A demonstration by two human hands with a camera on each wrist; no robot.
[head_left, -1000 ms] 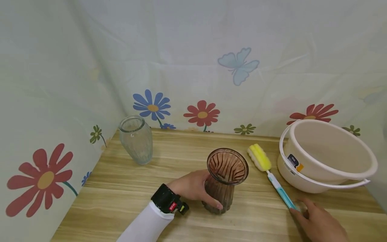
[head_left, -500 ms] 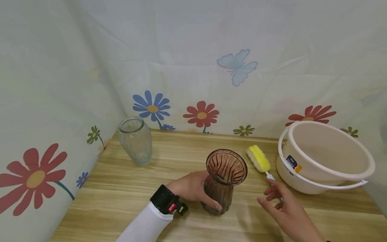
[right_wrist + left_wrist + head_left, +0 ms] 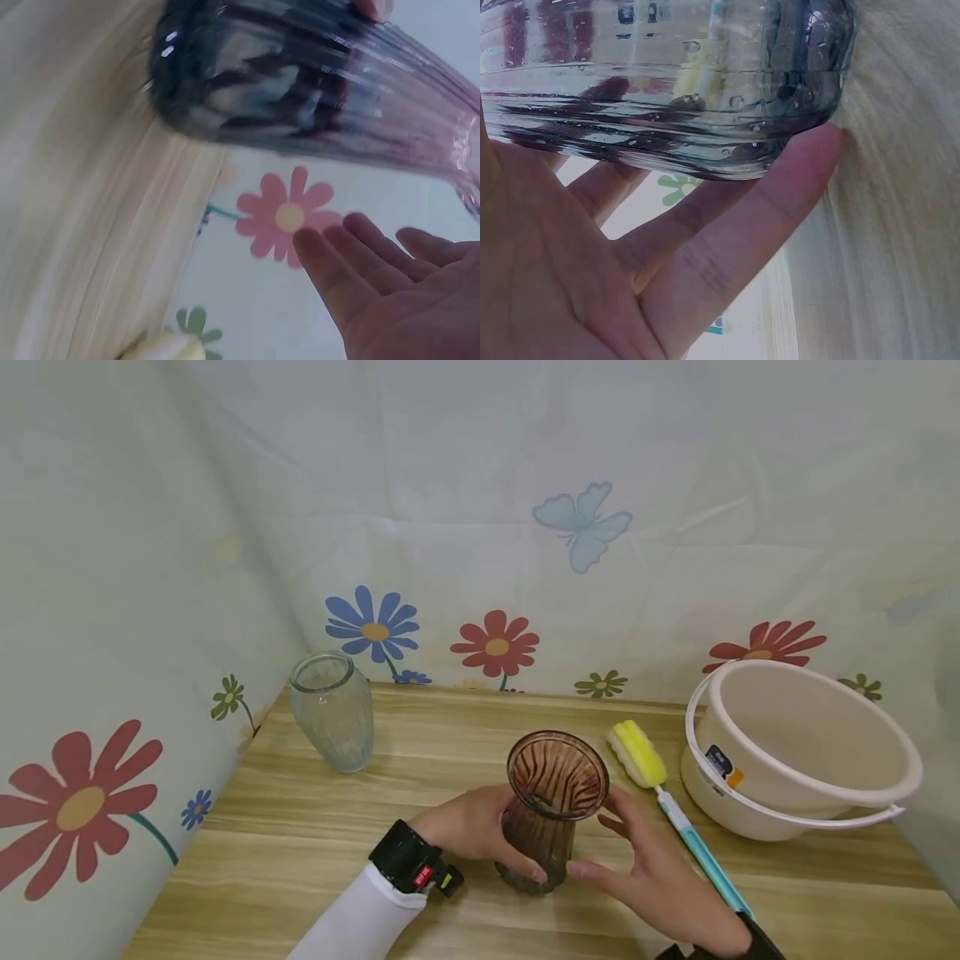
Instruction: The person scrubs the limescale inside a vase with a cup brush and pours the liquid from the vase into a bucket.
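Observation:
A brown fluted glass vase (image 3: 550,831) with a flared rim stands upright on the wooden table. My left hand (image 3: 480,822) grips it from the left side, thumb across its front near the base. In the left wrist view, water droplets dot the vase (image 3: 667,79), and one finger reaches to its bottom edge. On the other side of the vase is my right hand (image 3: 656,881), fingers spread. The right wrist view shows a gap between the right hand (image 3: 405,292) and the glass. A sponge bottle brush (image 3: 697,843), with a yellow and white head and turquoise handle, lies right of the vase.
A cream bucket (image 3: 757,793) with its white handle hanging down stands at the right. At the back left is a clear glass vase (image 3: 337,718). A flower-printed curtain (image 3: 450,552) closes off the table's back and left.
My right hand has let go of the bottle brush and moved left to the brown vase. The brush stays on the table. My left hand keeps its grip on the vase.

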